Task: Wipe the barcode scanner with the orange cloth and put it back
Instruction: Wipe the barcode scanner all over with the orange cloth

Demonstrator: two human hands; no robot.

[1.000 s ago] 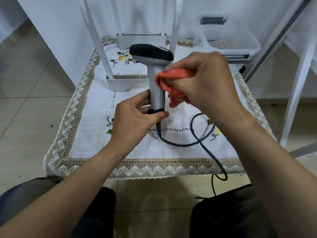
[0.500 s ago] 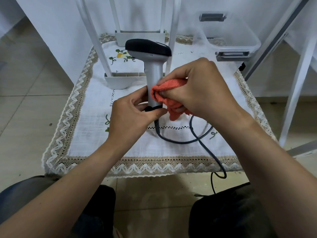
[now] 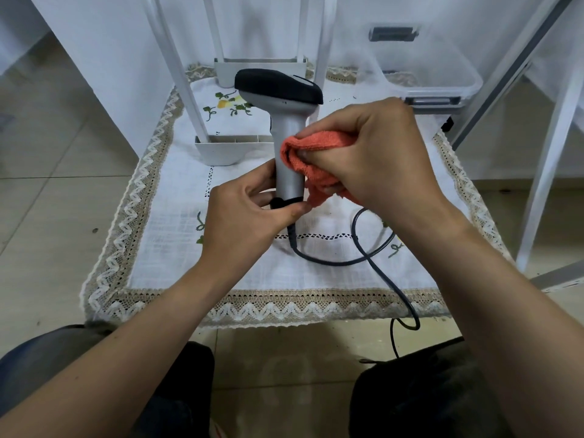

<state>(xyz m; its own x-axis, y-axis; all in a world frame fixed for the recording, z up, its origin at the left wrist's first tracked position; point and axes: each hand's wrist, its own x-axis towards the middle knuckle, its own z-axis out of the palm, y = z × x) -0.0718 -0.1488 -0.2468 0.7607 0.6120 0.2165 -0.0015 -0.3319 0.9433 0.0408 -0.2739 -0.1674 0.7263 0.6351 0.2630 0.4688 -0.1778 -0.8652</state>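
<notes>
Left hand [image 3: 243, 216] and right hand [image 3: 382, 159] met over the middle of the lace-edged tablecloth [image 3: 164, 273]. There the barcode scanner [image 3: 289, 143] stood upright, its black head at 12 o'clock and its base at 6. It looked like a light, rigid plastic shell. Its smooth grey handle was probably slippery, so the narrow foot seemed the safest hold while the upper part was rubbed. The orange cloth [image 3: 316, 143], soft and limp terry, would likely fold round the handle easily. The dark cable [image 3: 335, 263] trailed from the base toward 5 o'clock and off the table edge, and it could tug. The left hand sat at 7 o'clock of the base, thumb and fingers pinching it. The right hand, at 3 o'clock, had its fingers curled round the bunched cloth, pressing it against that side of the handle.
</notes>
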